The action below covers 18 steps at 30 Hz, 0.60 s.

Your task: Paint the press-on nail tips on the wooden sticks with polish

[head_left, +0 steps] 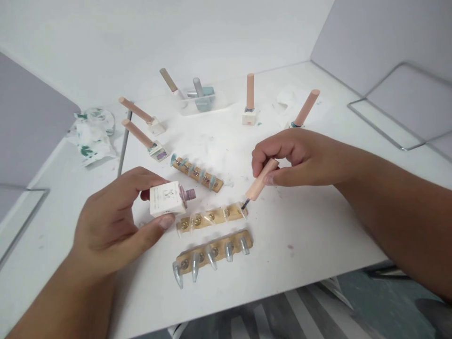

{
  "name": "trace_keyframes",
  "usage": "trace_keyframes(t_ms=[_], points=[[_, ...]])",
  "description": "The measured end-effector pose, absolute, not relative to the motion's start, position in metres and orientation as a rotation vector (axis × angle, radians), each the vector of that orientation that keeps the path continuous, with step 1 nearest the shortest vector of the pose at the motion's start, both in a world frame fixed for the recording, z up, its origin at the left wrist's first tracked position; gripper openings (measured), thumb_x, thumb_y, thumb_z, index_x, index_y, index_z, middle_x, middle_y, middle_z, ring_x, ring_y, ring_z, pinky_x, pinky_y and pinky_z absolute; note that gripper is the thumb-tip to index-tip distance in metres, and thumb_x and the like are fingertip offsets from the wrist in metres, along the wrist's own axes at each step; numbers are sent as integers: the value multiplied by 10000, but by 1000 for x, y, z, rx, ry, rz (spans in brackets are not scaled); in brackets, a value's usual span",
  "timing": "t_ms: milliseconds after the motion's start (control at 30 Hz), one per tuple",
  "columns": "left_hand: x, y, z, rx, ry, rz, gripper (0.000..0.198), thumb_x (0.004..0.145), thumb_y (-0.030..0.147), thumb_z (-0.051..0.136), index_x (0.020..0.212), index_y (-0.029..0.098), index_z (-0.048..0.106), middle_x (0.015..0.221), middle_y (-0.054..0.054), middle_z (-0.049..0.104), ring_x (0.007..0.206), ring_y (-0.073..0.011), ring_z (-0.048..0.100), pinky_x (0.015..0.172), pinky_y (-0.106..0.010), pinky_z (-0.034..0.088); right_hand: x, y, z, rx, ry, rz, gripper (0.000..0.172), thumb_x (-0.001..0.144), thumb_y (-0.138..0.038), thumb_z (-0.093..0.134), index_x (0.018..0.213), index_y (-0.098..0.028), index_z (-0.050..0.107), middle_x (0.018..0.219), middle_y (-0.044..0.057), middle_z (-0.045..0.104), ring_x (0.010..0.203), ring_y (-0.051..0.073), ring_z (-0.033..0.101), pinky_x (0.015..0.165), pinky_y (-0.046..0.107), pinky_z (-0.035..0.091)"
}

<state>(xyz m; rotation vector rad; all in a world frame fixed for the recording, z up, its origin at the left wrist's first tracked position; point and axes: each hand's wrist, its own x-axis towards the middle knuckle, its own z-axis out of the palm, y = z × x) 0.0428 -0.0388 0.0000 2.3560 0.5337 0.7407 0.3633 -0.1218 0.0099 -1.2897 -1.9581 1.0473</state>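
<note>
In my left hand (116,216) is a white square nail polish bottle (165,198), uncapped and tipped so its purple-stained neck points right. My right hand (293,157) pinches a peach-handled nail polish brush (261,181), bristles angled down. Its dark tip meets or hovers just over the rightmost clear false nail (241,212) on the middle wooden nail stand (221,216); contact is hard to tell. Nearer me lies a wooden stand (221,252) bearing several silvery false nails (212,256). Behind, another stand (197,174) carries pale blue nails.
Peach-capped polish bottles stand at back left (155,126), front left (157,151), back centre (249,117) and right (305,109). A clear tray (222,106) holds more bottles. Crumpled green-stained tissue (93,136) lies left. Wire frames (384,125) flank the white table (310,245).
</note>
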Motion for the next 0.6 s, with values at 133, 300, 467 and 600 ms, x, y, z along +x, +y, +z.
trace_keyframes(t_ms=[133, 300, 467, 600], points=[[42, -39, 0, 2341, 533, 735, 354, 785, 112, 641, 1126, 207, 633, 942, -91, 679, 813, -248, 606, 625, -396, 464, 360, -121, 7, -1333, -1954, 1025, 93, 768, -140, 578, 781, -199, 649, 613, -52, 548, 530, 65, 461, 485, 206, 351], [41, -38, -2, 2322, 513, 738, 377, 779, 93, 648, 1142, 196, 631, 963, -101, 672, 839, -262, 613, 655, -418, 475, 357, -120, 4, -1453, -1907, 944, 69, 762, -139, 606, 763, -196, 643, 615, -48, 548, 502, 62, 437, 465, 210, 328], [40, -39, -2, 2333, 531, 744, 379, 786, 106, 642, 1150, 213, 632, 961, -97, 661, 821, -256, 611, 634, -403, 469, 358, -121, 6, -1389, -1846, 964, 78, 750, -122, 604, 748, -189, 645, 600, -47, 546, 485, 57, 430, 446, 208, 328], [41, -39, -1, 2332, 519, 729, 380, 782, 102, 646, 1142, 226, 634, 969, -87, 662, 830, -244, 619, 650, -390, 482, 357, -122, 6, -1309, -1867, 1059, 80, 761, -141, 597, 774, -196, 655, 629, -42, 570, 518, 63, 465, 462, 203, 358]])
